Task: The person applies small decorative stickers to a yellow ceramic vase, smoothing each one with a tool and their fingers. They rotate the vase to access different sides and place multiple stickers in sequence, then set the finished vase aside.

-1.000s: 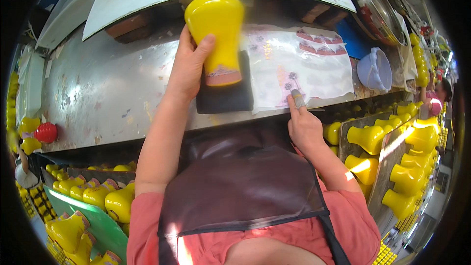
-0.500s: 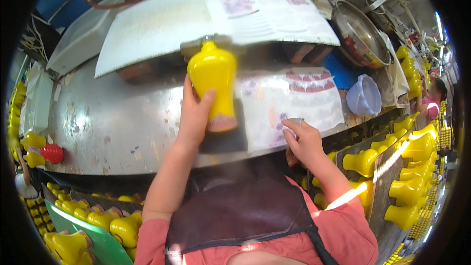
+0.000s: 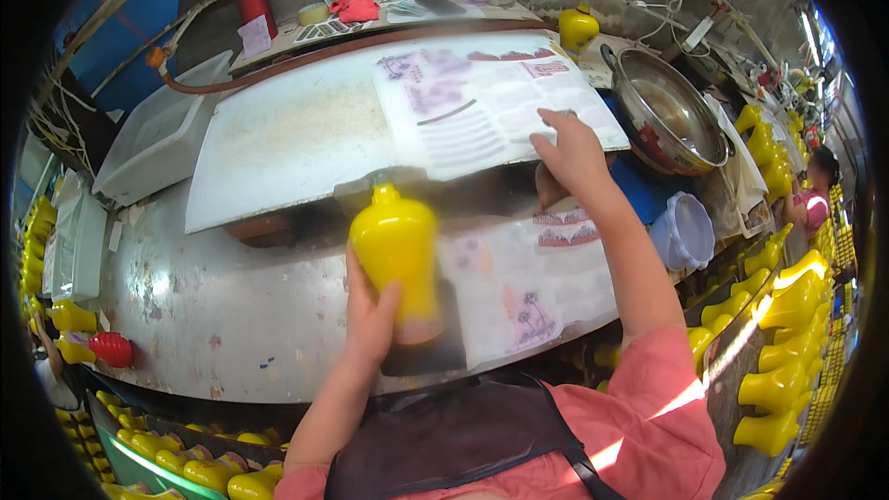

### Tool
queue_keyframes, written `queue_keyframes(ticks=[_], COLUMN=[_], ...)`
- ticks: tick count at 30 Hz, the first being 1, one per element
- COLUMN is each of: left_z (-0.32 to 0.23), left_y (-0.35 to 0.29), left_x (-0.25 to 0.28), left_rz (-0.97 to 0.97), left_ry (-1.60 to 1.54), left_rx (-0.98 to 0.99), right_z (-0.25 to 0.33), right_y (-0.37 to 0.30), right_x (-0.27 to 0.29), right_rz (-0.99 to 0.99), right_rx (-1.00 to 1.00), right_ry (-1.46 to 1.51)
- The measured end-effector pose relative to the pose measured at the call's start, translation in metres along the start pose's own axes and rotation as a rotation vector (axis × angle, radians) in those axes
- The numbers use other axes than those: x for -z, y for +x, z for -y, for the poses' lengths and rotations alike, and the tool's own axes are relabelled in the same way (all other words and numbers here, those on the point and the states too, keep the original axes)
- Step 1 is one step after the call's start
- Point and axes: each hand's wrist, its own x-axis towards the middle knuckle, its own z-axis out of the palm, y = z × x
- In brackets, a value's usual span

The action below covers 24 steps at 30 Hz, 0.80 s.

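Observation:
My left hand (image 3: pixel 372 319) grips a glossy yellow vase (image 3: pixel 396 245) by its lower side, thumb across the front. The vase stands with its narrow neck up, on or just above a dark pad (image 3: pixel 443 343) on the metal bench. Its lower part is blurred, with a pinkish band near the foot. My right hand (image 3: pixel 576 153) reaches over the right side of a raised white board (image 3: pixel 287 139), above a printed decal sheet (image 3: pixel 463 134). Its thumb and forefinger are apart; the other fingers curl around something with a greyish edge, mostly hidden. Another decal sheet (image 3: pixel 500 315) lies beside the vase.
A metal basin (image 3: pixel 667 106) and a pale blue bucket (image 3: pixel 683 231) stand at the right. A white tray (image 3: pixel 153 143) sits far left. Rows of yellow vases (image 3: pixel 778 380) flank the bench on both sides. One yellow jar (image 3: pixel 578 30) stands behind the board.
My right hand has moved from the near decal sheet up and away over the raised board. My left hand still holds the vase. The view has tilted up, showing the back shelf.

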Motion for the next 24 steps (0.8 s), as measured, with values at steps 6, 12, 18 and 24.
queue_keyframes(ticks=[6, 12, 18, 24], left_z=[0.003, 0.001, 0.000, 0.007], left_y=[-0.002, -0.002, -0.004, -0.001], left_x=[0.003, 0.002, 0.001, 0.002], left_rz=[-0.006, 0.014, 0.020, -0.007], left_ry=[0.032, -0.043, -0.092, -0.028], left_rx=[0.055, 0.049, 0.064, 0.039], right_z=[-0.042, -0.068, -0.027, 0.014], right_y=[0.101, 0.151, 0.071, -0.009], right_x=[-0.030, -0.052, -0.014, 0.013], right_rz=[0.161, 0.347, 0.402, 0.337], right_rx=[-0.153, -0.252, 0.022, 0.027], right_ry=[-0.306, -0.494, -0.499, -0.294])
